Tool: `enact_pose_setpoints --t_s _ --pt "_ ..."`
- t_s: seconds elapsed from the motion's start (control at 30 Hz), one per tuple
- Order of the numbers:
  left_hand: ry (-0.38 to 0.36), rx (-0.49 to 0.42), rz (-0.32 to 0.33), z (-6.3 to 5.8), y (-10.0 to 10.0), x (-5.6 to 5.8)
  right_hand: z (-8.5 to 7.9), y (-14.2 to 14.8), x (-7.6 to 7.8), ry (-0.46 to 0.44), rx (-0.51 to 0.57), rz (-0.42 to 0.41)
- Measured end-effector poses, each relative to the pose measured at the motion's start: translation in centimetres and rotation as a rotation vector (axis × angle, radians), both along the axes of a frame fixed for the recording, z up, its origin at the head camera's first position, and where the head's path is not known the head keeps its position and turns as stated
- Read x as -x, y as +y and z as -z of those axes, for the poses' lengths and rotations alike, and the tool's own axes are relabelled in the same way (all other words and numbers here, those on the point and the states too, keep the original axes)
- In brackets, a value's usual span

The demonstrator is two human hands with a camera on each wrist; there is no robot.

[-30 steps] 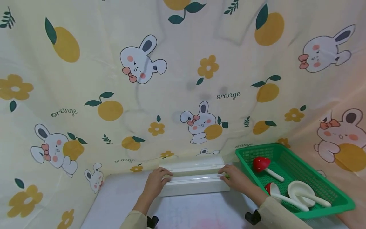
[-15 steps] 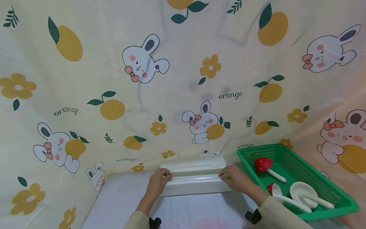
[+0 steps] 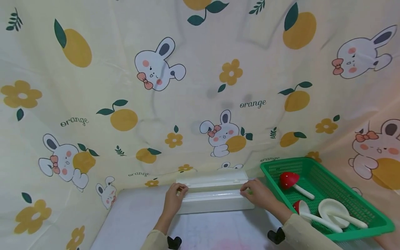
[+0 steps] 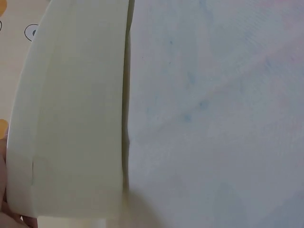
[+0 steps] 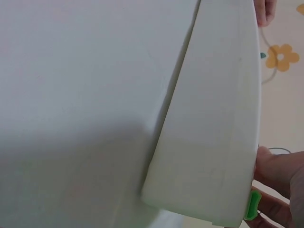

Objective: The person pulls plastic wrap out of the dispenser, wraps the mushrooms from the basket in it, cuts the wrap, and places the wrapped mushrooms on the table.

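Observation:
A long white box with its lid tipped back, like a cling film dispenser, lies on the table. Along its opening runs a glossy clear strip that looks like cling film. At the left end my left hand pinches with thumb and fingertips. My right hand pinches at the right end, a small green piece by its fingers. Whether they hold loose film or a roll's ends is hidden. In the left wrist view, the box front hides most of the left fingers.
To the right stands a green plastic basket. Inside lie a red mushroom-shaped ladle, another red-and-white ladle and a white spoon-like utensil. A patterned cloth hangs behind the white-covered table.
My left thumb and fingertips have come together at the box's left end. My right hand keeps its place by the green piece. The view has shifted slightly.

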State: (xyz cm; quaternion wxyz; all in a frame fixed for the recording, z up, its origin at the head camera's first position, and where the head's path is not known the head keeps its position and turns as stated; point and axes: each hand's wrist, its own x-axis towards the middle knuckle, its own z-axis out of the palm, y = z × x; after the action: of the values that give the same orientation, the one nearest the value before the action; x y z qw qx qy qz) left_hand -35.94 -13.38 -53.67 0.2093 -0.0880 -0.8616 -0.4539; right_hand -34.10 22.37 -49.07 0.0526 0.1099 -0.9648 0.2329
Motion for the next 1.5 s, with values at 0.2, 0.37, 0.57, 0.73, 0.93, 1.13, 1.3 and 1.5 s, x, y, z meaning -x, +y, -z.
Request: enact_pose_setpoints --t_s 0.2,0.37,0.57,0.73,0.93,1.13,1.3,1.5 --pt "-0.013 -0.017 -0.032 0.0 0.3 0.0 0.3 0.0 0.4 -0.001 0.006 0.026" --pt "0.007 -0.028 -0.057 -0.1 0.5 -0.1 0.5 0.0 0.7 0.013 -0.011 0.036" --pt "0.07 -0.031 -0.071 -0.1 0.5 -0.2 0.4 -0.1 1.0 0.036 -0.019 0.032" --pt "0.006 -0.024 -0.037 -0.2 0.1 -0.1 0.6 0.0 1.1 0.075 -0.036 0.033" --pt "-0.211 -0.003 0.068 -1.5 -1.7 0.4 0.3 -0.1 1.0 0.116 0.014 0.021" --pt "-0.24 0.009 0.112 -2.9 -1.7 0.2 -0.6 0.0 0.6 0.17 0.047 0.027" --pt "-0.226 0.0 0.059 -3.4 -1.5 0.0 -1.2 0.1 0.6 0.209 0.034 0.014" --pt "-0.202 -0.002 0.035 -3.9 -1.2 0.0 -1.7 0.5 0.6 0.255 0.02 0.002"
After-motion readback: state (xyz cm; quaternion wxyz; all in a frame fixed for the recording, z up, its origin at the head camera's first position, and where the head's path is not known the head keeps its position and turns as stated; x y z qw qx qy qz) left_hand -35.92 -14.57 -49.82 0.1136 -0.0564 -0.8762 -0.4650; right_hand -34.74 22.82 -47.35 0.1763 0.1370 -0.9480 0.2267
